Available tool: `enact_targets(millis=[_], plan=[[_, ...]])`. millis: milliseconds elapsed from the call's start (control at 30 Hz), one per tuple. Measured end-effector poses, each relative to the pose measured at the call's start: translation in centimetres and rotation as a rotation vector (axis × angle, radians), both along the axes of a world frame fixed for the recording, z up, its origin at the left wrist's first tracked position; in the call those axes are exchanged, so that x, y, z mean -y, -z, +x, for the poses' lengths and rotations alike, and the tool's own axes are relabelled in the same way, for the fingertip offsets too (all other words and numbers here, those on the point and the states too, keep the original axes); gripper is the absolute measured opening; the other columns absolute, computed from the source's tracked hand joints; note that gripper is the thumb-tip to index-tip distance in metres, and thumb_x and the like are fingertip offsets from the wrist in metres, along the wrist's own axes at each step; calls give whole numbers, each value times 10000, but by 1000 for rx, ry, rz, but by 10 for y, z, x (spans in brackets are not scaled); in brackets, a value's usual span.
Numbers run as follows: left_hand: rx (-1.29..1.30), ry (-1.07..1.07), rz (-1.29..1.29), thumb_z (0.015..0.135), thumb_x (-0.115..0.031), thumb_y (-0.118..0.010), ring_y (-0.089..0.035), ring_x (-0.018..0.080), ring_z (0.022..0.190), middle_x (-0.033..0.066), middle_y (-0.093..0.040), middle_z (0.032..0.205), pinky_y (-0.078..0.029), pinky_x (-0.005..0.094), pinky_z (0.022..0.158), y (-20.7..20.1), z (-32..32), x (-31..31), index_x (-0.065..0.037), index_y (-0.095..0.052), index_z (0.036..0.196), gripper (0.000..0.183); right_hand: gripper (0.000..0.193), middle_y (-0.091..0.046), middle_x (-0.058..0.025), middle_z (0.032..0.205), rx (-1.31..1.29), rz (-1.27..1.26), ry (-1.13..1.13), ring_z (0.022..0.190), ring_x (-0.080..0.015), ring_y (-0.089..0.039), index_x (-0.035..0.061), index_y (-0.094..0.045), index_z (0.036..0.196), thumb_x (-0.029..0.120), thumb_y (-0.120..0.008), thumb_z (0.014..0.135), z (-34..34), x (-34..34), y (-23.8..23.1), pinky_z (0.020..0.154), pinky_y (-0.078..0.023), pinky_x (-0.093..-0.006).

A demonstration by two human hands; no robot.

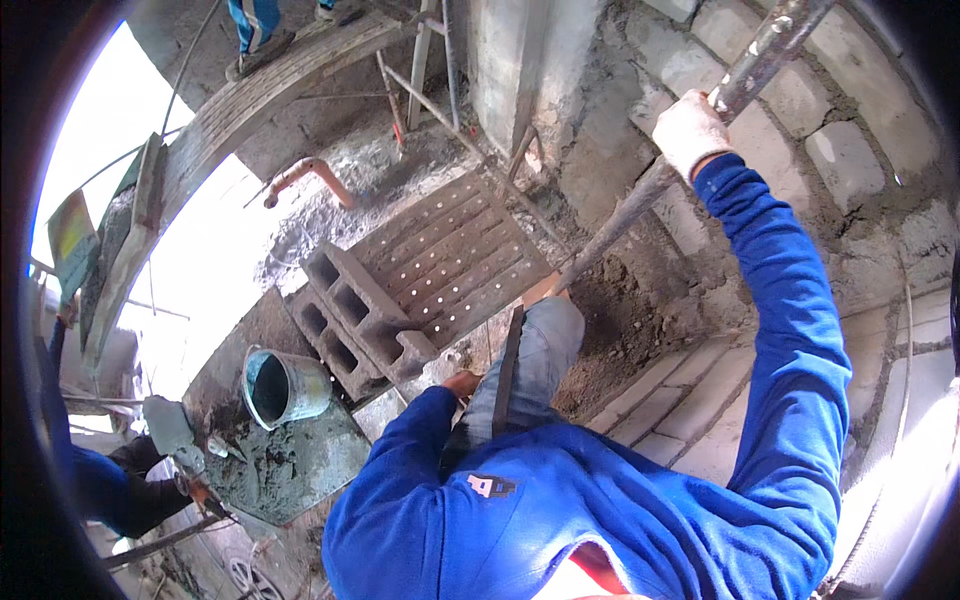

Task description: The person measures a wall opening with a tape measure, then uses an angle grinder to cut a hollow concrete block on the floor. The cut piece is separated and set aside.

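My right hand (692, 135), in a pale work glove, is wrapped round a stained metal scaffold pole (625, 220) that slants down from the upper right. Low beside my bent leg (540, 345), my left hand (462, 384) shows only in part, its fingers hidden. A dark narrow strip (508, 370) runs along that leg; whether the left hand touches it I cannot tell. Just ahead of this hand, hollow concrete blocks (375, 300) rest at the end of a perforated metal scaffold plank (460, 255).
A bucket (300, 390) sits on a board with wet grey mortar (290, 470). At left, another person's gloved hand (200, 495) is near a trowel (170, 430). Someone's legs (258, 30) stand on a far plank. A block wall (845, 165) rises on the right; a bent pipe (310, 175) protrudes ahead.
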State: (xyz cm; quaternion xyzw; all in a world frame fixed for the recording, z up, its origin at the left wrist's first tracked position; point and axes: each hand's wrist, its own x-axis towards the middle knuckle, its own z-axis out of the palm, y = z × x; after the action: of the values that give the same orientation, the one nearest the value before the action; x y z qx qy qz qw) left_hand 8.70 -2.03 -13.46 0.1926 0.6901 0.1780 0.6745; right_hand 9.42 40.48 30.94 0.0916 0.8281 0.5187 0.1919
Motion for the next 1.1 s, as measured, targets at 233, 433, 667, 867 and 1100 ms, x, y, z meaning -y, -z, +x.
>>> enact_targets(millis=[233,433,667,867,1100], plan=[[-406,477,718,915,-380,-549,-690,345,911,197,-696,1065,-539,462,776,-8,-13,-97,-41,-693,1070,400,194,-759,-18,949,-38,20,61,901,-208,-717,157,-773,996,222,-608,917,-2,7,2,802,-499,-472],[-870,868,751,757,-142,-645,-663,422,842,239,-686,899,-526,479,700,-91,-57,-106,-17,-715,826,159,202,-758,-11,945,8,-4,146,892,-221,-713,151,-771,1003,221,-599,924,-6,7,3,813,-482,-512],[-55,-954,974,957,-438,-537,-661,246,1022,130,-703,1130,-496,405,936,-109,-160,-141,-1,-627,1245,532,192,-755,-23,916,-4,14,124,859,-225,-709,144,-775,972,197,-599,914,-6,2,4,819,-472,-506],[-415,-138,904,1021,-402,-409,-523,278,1288,208,-578,1361,-343,371,1137,-133,-152,-141,32,-570,1324,553,235,-756,-57,953,-43,4,144,941,-256,-696,123,-773,1001,205,-574,905,-2,9,5,898,-410,-560],[409,-669,993,1011,-384,-443,-664,292,984,161,-691,1026,-506,420,921,-146,-189,-153,-10,-642,1131,440,252,-753,-68,993,-36,-2,168,966,-284,-695,107,-762,1047,212,-564,930,0,14,3,929,-414,-597]])
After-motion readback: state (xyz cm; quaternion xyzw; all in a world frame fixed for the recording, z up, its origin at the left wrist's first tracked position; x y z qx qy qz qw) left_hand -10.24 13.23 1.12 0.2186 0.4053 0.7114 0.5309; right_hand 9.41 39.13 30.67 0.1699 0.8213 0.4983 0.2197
